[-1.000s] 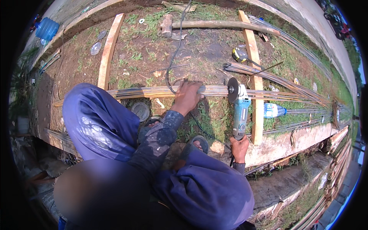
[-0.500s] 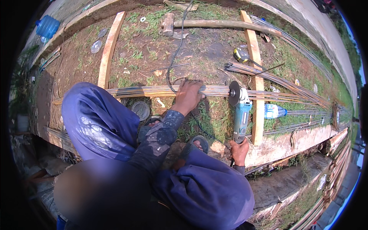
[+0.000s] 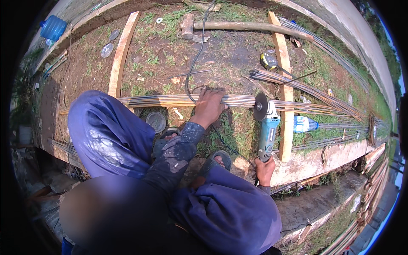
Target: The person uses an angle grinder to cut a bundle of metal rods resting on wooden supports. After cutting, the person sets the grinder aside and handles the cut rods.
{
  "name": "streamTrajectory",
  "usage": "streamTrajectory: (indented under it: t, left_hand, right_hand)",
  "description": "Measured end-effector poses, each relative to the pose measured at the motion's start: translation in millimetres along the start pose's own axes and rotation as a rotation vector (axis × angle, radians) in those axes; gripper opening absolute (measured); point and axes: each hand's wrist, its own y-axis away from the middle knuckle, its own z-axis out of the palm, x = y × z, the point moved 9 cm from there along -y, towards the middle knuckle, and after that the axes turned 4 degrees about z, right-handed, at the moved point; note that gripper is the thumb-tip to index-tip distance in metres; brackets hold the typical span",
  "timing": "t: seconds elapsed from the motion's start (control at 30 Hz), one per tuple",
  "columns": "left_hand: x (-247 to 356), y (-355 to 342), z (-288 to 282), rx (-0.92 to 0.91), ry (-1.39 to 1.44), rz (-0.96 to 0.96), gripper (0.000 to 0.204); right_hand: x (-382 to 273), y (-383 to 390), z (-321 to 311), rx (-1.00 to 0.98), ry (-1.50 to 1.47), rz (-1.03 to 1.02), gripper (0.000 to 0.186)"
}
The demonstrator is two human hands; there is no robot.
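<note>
grinder gripped by right hand, left hand clasping rods, open ground beyond, edged by two planks

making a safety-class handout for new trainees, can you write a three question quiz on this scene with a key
1. Multiple choice: which hand holds the angle grinder?
a) the left
b) the right
c) both
2. True or false: the left hand is on the bundle of metal rods.
3. Fill in the gap: as pictured, the head of the long-handled hammer is at the ____ end of its handle.

Key:
1. b, the right hand
2. True
3. left
</note>
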Motion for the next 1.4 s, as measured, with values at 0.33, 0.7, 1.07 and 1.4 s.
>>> streamTrajectory:
  t: [0.33, 0.7, 1.07, 1.4]
  left_hand:
    - [1.5, 0.4, -0.8, -0.016, 0.028, 0.001, 0.05]
    - [0.9, -0.8, 1.6, -0.059, 0.011, -0.016, 0.053]
    - [2.4, -0.3, 0.6, -0.042, 0.014, 0.004, 0.053]
    - [3.0, -1.3, -1.4, -0.029, 0.014, 0.008, 0.049]
  right_hand:
    - [-2.5, -2.7, 2.0, 0.007, -0.022, -0.03, 0.029]
    - [-3.6, -26.2, 8.6, 0.001, 0.022, -0.019, 0.024]
    - [-4.3, -19.0, 5.6, 0.022, 0.051, -0.09, 0.024]
    - [-7.5, -34.7, 9.4, 0.034, 0.105, -0.145, 0.028]
